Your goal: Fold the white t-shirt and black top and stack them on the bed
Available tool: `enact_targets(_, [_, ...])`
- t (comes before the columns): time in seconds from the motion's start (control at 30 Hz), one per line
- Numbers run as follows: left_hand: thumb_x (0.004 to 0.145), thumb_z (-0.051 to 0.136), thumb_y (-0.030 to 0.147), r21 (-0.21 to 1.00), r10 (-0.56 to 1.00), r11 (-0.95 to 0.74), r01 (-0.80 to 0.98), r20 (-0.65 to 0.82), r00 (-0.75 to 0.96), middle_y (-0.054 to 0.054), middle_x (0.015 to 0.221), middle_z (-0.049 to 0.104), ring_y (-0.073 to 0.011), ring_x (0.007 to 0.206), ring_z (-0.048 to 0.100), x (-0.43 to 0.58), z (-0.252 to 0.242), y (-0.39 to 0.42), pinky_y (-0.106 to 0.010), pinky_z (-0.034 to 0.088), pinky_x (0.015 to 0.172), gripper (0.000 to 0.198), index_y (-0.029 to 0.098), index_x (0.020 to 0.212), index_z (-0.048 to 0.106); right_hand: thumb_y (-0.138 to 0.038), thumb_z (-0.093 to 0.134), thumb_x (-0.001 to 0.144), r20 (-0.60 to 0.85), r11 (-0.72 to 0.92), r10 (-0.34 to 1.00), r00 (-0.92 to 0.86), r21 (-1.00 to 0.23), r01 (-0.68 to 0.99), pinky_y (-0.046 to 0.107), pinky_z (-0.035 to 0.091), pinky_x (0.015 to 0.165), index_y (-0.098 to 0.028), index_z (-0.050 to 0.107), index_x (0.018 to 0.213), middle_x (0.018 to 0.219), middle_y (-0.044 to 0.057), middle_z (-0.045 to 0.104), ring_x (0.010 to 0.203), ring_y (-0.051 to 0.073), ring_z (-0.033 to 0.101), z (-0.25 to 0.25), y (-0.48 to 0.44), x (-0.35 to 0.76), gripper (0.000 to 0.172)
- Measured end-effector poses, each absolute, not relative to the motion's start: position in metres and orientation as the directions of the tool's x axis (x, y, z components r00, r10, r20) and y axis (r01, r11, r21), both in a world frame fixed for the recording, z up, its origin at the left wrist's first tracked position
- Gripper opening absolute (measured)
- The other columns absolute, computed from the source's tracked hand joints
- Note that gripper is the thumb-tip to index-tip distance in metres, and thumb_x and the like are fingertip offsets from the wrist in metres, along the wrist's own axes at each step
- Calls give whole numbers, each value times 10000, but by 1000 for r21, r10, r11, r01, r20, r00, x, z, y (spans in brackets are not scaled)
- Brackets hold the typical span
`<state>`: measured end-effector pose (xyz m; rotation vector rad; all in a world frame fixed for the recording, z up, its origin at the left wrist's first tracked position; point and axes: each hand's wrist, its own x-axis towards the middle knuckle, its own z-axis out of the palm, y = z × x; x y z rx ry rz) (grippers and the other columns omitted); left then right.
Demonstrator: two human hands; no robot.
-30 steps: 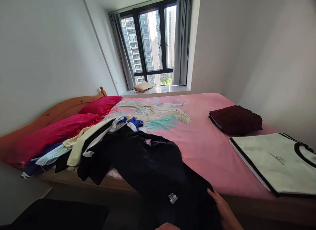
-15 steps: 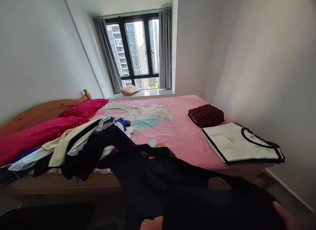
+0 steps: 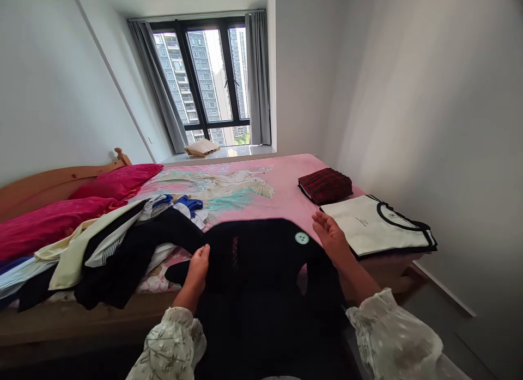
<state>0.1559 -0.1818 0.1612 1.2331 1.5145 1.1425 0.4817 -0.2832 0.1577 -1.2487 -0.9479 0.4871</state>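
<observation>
Fingers of my left hand (image 3: 199,268) pinch the side of a black cloth garment (image 3: 257,293) bearing a round pale patch (image 3: 302,238), held up at the near edge of a pink-sheeted wooden bed (image 3: 281,189). My right hand (image 3: 330,234) is beside its patched shoulder, fingers extended, contact unclear, near a folded, black-trimmed cream T-shirt (image 3: 359,214) at the near right corner.

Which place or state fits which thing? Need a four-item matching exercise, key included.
1. Badged garment
2. Pillows
3. Curtains
4. Cream shirt

A. beside the headboard
B. folded, black-trimmed
C. between left hand and right hand
D. grey, at the window

Pairs: 1-C, 2-A, 3-D, 4-B
</observation>
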Motion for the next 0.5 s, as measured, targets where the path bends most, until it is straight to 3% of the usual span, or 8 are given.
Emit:
enact_targets(0.13, [684, 597, 561, 940, 952, 281, 195, -247, -179, 19, 604, 529, -123, 531, 516, 125, 88, -191, -244, 402, 517, 513, 129, 959, 584, -495, 587, 760, 215, 78, 753, 622, -968, 239, 410, 426, 954, -148, 543, 1130, 1171, 136, 583, 1090, 249, 543, 72, -300, 486, 509])
enact_targets(0.3, [601, 671, 551, 920, 936, 340, 194, -311, -165, -40, 774, 627, -158, 668, 601, 95, 44, -236, -297, 472, 634, 547, 164, 977, 588, -499, 574, 754, 111, -161, 758, 643, -923, 349, 416, 423, 939, -172, 589, 1061, 1058, 97, 633, 1013, 254, 575, -4, -371, 472, 449])
enact_targets(0.4, [487, 753, 520, 923, 948, 315, 222, -295, -120, -55, 757, 650, -203, 721, 616, 92, 35, -244, -306, 479, 644, 525, 166, 852, 625, -452, 529, 800, 192, -124, 834, 517, -848, 515, 406, 419, 937, -197, 618, 1009, 1048, 87, 626, 1021, 247, 560, 2, -385, 448, 341])
enact_targets(0.5, [427, 769, 542, 935, 968, 249, 252, -243, -55, -31, 660, 632, -222, 696, 609, 95, 35, -240, -307, 479, 619, 492, 171, 719, 627, -355, 475, 848, 239, 24, 936, 258, -775, 631, 359, 405, 939, -219, 612, 998, 1060, 76, 611, 1048, 219, 538, 22, -371, 426, 245])
